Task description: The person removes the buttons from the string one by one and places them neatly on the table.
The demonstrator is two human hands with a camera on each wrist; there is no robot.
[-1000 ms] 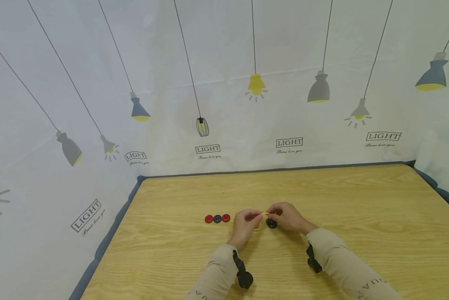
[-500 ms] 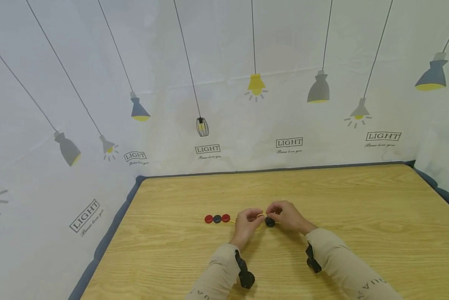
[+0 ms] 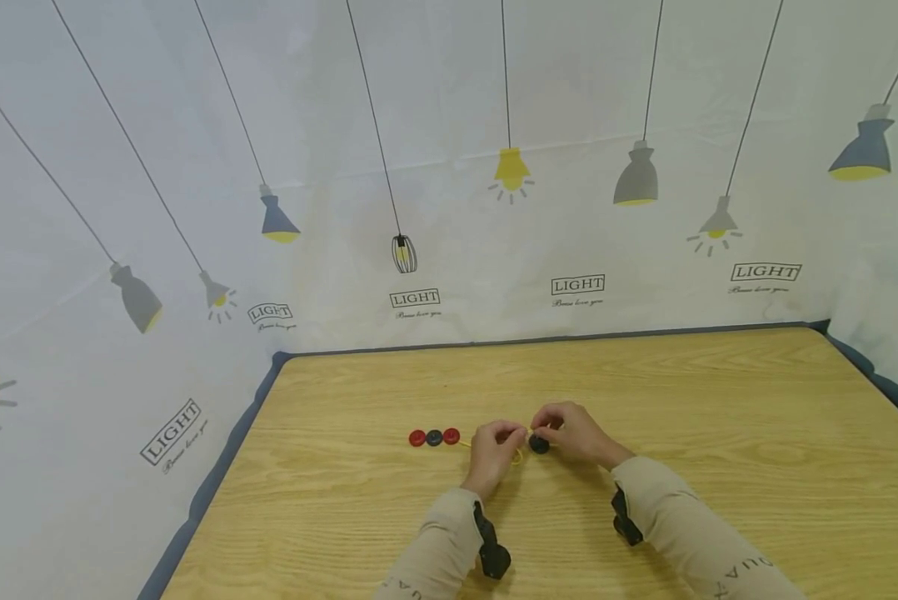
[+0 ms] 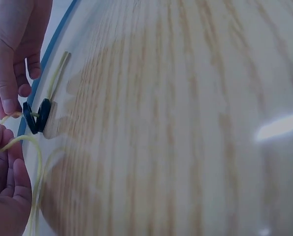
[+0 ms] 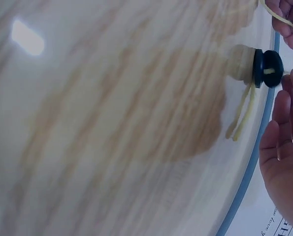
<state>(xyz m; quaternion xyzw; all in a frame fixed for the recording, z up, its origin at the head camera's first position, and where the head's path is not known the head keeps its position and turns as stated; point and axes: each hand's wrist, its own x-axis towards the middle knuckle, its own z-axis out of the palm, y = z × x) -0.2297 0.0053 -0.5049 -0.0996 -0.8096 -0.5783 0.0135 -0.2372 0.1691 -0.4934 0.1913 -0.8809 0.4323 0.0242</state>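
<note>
A yellow cord [image 4: 37, 162] runs between my hands and passes through two large dark buttons [image 4: 36, 117], which stand on edge side by side. My left hand [image 3: 492, 454] pinches the cord, and a loop of it hangs below the fingers. Just right of it, my right hand [image 3: 575, 433] pinches the cord right beside the buttons, thumb and forefinger together. Beyond the buttons, the cord's tail [image 5: 241, 113] trails on the table side. To the left lie a red button [image 3: 417, 438], a dark button [image 3: 434, 437] and another red button [image 3: 451, 436] in a row.
The wooden table [image 3: 329, 517] has a blue-grey edge along its back and left. Behind it hangs a white sheet [image 3: 464, 233] printed with lamps. A black wrist camera mount [image 3: 491, 550] sits below the left sleeve, with another [image 3: 626, 525] under the right one.
The dark buttons have shifted slightly left and up with the cord. My left hand has moved a little right, and the stretch of cord showing between the fingertips has become shorter.
</note>
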